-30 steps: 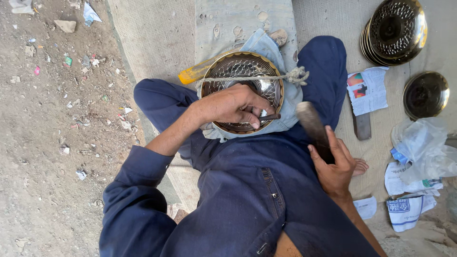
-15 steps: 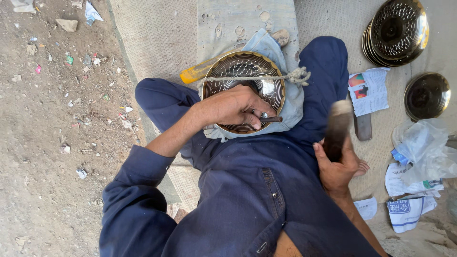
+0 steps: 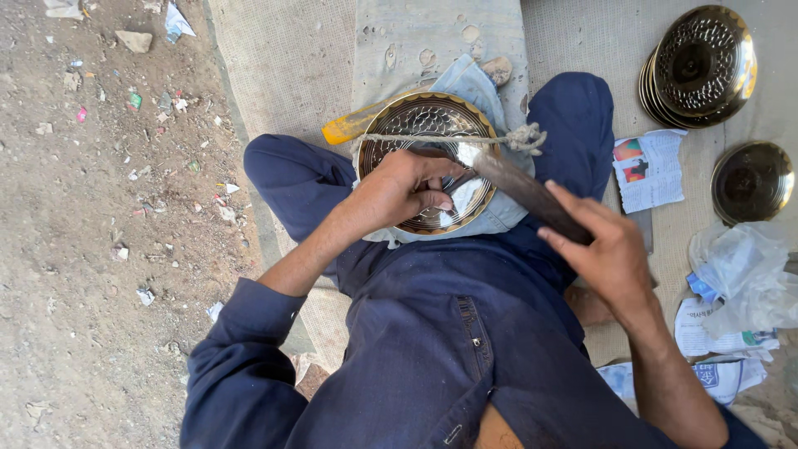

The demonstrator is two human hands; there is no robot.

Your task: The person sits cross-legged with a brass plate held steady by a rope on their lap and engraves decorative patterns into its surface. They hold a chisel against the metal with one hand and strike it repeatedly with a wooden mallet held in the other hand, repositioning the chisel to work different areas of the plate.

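Head view: a seated person in blue clothes works over a plate on the lap.
Right hand (image 3: 611, 254): nearest, fingers wrapped tight around the handle of a mallet (image 3: 528, 193); its dark head slopes up-left and meets the tool over the plate.
Left hand (image 3: 403, 189): fingers pinched together on a small punch (image 3: 462, 180), tip pressed onto the plate, heel of the hand resting on the metal.
Plate (image 3: 428, 162): round, brass-coloured, patterned, lying on a pale blue cloth (image 3: 474, 83) across the thighs; a cord (image 3: 449, 139) with a knot crosses its upper part.
Doing it well: judging by the grip, the punch should stand square to the surface, the bracing hand kept on the plate, and the blows kept short and even so the marks match.
Risk: a glancing blow could catch the pinching fingers or skid the tip.
Beyond plate: an orange handle (image 3: 353, 126) pokes out by the rim, on a grey mat (image 3: 283, 66).
Farther right: a stack of finished plates (image 3: 698, 66), one dark dish (image 3: 752, 183), printed paper (image 3: 650, 169), plastic bags (image 3: 740, 278).
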